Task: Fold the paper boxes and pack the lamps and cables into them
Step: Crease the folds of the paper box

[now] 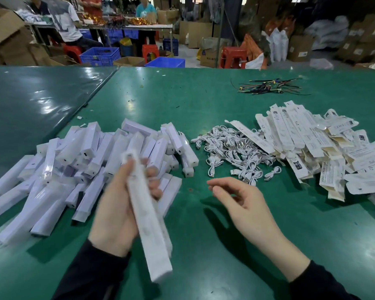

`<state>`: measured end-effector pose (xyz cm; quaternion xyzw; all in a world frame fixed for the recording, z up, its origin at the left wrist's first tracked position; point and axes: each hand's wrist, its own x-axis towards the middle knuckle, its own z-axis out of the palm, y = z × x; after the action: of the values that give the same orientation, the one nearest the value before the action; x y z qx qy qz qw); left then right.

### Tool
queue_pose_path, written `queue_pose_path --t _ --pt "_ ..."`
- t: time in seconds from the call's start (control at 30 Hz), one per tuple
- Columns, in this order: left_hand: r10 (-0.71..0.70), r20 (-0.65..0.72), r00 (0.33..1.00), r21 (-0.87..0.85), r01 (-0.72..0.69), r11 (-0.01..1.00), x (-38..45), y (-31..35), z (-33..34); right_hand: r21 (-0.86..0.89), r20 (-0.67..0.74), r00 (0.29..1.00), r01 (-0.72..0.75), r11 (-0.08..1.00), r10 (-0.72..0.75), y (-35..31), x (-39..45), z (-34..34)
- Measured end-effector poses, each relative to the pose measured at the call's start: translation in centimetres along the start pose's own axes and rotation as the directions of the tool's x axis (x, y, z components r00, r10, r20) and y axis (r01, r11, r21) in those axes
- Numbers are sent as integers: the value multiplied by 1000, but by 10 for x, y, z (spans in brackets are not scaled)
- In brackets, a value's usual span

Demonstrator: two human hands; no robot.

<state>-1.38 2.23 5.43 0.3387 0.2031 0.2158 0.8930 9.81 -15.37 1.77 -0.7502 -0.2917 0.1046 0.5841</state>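
Right now I see my left hand (119,204) wrapped around one long white box (148,224), thumb on its near side and fingers curled behind it; the box slants from above that hand down toward my body, its lower end hanging over the green table (204,245), and it is blurred, so I cannot read its print or tell whether its flaps are closed. My right hand (240,200) hovers just right of the box, holding nothing, palm turned inward with fingers loosely bent and spread, apart from both the box and the table. Beyond and left of my left hand lies a heap of white lamps (91,156) in clear wrap, piled crosswise and touching one another. Ahead of my right hand, between the lamps and the cartons, sits a tangle of coiled white cables (232,152). Farther right of that hand is a loose stack of flat unfolded paper boxes (312,148), printed sides up, overlapping the cable pile's edge. Well beyond the right hand rests a small bundle of coloured wires (268,86). Past the table edge I make out blue crates (100,56), red stools (233,57) and people at another bench.
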Motion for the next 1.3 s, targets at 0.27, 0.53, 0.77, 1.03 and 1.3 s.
queue_pose_path --t 0.27,0.53,0.77,1.03,1.3 --pt "211 -143 967 -200 -237 951 10 23 -24 -427 412 876 430 795 -252 -5 4 45" --pt "255 -236 938 -166 -297 940 12 20 -23 -553 463 883 354 754 -75 -11 20 64" --pt "277 -239 931 -127 -313 941 11 13 -21 -660 357 923 359 659 -145 -7 12 45" --pt "318 -198 927 -35 -331 943 12 10 -22 -719 466 874 464 517 -137 -17 8 64" --pt "291 -206 934 -117 -318 941 13 11 -23 -384 242 968 34 923 66 -9 10 11"
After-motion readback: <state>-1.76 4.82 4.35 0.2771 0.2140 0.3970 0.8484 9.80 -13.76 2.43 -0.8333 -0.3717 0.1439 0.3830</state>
